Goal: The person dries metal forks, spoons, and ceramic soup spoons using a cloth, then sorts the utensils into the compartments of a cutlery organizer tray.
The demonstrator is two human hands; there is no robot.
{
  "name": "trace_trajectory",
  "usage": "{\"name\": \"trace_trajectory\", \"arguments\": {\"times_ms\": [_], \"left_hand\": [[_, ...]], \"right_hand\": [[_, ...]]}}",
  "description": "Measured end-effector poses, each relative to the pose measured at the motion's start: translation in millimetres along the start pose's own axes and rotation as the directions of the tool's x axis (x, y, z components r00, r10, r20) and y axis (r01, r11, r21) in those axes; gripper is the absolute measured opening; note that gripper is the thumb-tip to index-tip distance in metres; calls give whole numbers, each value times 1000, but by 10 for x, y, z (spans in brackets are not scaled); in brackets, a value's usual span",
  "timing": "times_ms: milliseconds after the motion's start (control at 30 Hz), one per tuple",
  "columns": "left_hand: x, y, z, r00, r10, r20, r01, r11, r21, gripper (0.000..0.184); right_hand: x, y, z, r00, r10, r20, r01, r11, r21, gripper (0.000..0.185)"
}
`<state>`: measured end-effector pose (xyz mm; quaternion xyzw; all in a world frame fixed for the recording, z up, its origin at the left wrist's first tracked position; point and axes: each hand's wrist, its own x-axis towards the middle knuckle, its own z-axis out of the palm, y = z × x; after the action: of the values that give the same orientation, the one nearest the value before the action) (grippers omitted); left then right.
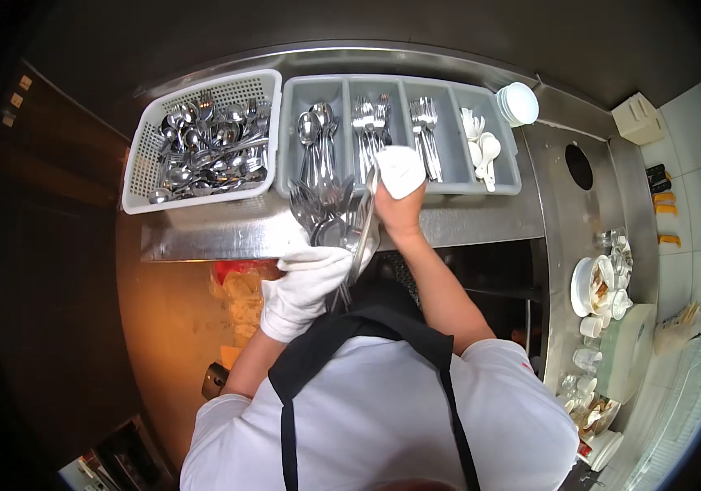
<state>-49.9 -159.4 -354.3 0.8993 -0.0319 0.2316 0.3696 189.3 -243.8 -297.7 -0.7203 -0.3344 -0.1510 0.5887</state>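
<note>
My left hand [308, 282] wears a white glove and is closed round a bunch of metal spoons and forks [330, 209], their heads pointing up and away from me. Beside it, my bare-wristed right hand [400, 209] is closed on a white, cloth-like piece [400, 170], which hides its fingertips. A long metal utensil [364, 225] stands between the hands; its head is not clear. Just beyond is a grey cutlery tray [457, 190], its compartments holding metal spoons [315, 139], forks [424, 135] and white spoons [485, 151].
Left of the tray, a white perforated basket [139, 164] holds a jumble of metal cutlery. White bowls [520, 104] are stacked at the tray's right end. Cups and used dishes [588, 282] stand on the right-hand steel counter, which has a round dark hole [579, 167].
</note>
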Motion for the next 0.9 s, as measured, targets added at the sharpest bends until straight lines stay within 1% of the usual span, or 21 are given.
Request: {"name": "trace_trajectory", "arguments": {"times_ms": [100, 167, 200, 233, 267, 300, 333, 367, 400, 467, 500, 533, 600, 633, 667, 733, 767, 800, 833, 867, 900], "left_hand": [[122, 58, 44, 980, -157, 119, 189, 918, -347, 28], [349, 430, -78, 936, -304, 179, 342, 662, -667, 18], [437, 466, -54, 901, -350, 258, 428, 605, -671, 15], [537, 473, -33, 856, -392, 337, 511, 543, -666, 13], [632, 474, -48, 801, -430, 416, 593, 474, -651, 14], [770, 542, -134, 840, -365, 402, 542, 513, -666, 14], [909, 609, -220, 873, -298, 385, 487, 546, -681, 15], [857, 564, -146, 953, -234, 195, 304, 710, -635, 15], [829, 517, -82, 992, -124, 8, 109, 836, -537, 16], [791, 437, -91, 977, -166, 130, 210, 836, -507, 16], [825, 478, -144, 998, -3, 70, 27, 941, -338, 20], [858, 484, -182, 984, 172, 37, -165, 975, -147, 26], [749, 523, -249, 997, 64, 49, -57, 989, -133, 27], [808, 709, -397, 999, -19, 46, 26, 988, -151, 25], [824, 658, -432, 999, 44, 6, -43, 994, -95, 23], [859, 554, -501, 983, 171, -72, -169, 985, 32, 19], [908, 508, -535, 985, 139, -98, -137, 990, 31, 19], [948, 473, -567, 987, 103, -125, -99, 995, 30, 19], [972, 447, -596, 987, 59, -151, -55, 998, 31, 19], [972, 435, -618, 984, 9, -175, -3, 999, 32, 19], [943, 440, -627, 979, -49, -197, 57, 998, 33, 19]], "right_hand": [[-38, 37, -115, 999, -39, -5, 39, 999, -37, 18], [-15, 30, -195, 999, 33, -40, -36, 996, -86, 16], [2, 32, -226, 996, 67, -58, -73, 992, -107, 15], [-10, 91, -238, 973, 225, -57, -225, 974, 12, 12], [-17, 52, -284, 915, 401, 30, -396, 883, 251, 13], [-18, -30, -349, 829, 537, 155, -543, 706, 454, 15], [-24, -80, -408, 723, 620, 304, -649, 462, 604, 16], [-22, -76, -449, 715, 624, 315, -660, 452, 600, 17], [5, -62, -496, 774, 586, 240, -616, 607, 502, 20], [79, -35, -599, 875, 470, 118, -485, 841, 241, 26], [161, -62, -701, 858, 475, 194, -497, 863, 88, 31], [246, -85, -794, 795, 570, 208, -606, 738, 296, 32], [381, -154, -1024, 643, 704, 302, -683, 348, 643, 35], [492, -239, -1305, 742, 534, 406, -575, 196, 794, 42], [582, -315, -1594, 832, 333, 444, -472, 3, 882, 48], [563, -410, -1886, 882, 258, 394, -403, -20, 915, 53], [378, -232, -1868, 787, 551, 277, -427, 162, 890, 56], [200, -127, -1794, 830, 533, 162, -424, 416, 805, 56], [140, -174, -1849, 862, 481, 162, -466, 625, 627, 54], [77, -229, -1914, 883, 433, 183, -469, 786, 404, 52], [-10, -287, -1975, 891, 395, 222, -433, 888, 154, 50]]}}
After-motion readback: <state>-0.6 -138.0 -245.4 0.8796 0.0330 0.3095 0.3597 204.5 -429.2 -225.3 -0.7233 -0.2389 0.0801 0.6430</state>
